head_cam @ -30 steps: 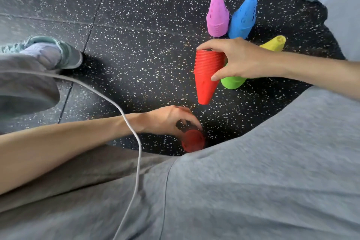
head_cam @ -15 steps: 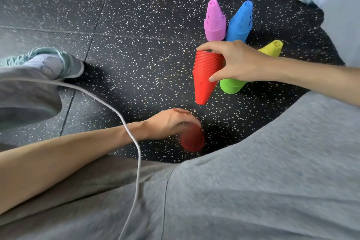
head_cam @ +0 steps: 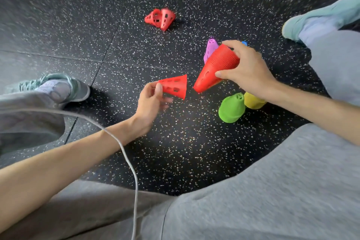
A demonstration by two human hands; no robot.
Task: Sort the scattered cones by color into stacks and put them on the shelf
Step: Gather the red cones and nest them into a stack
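Single red cone about to be nested onto the held red stack

A light, thin perforated red cone (head_cam: 174, 85) is pinched at its narrow end by the left hand (head_cam: 151, 101), lying sideways, mouth rightward; the red stack (head_cam: 216, 68), stiffer and heavier, is gripped near its wide end by the right hand (head_cam: 246, 70), tip slanting down-left toward that mouth.
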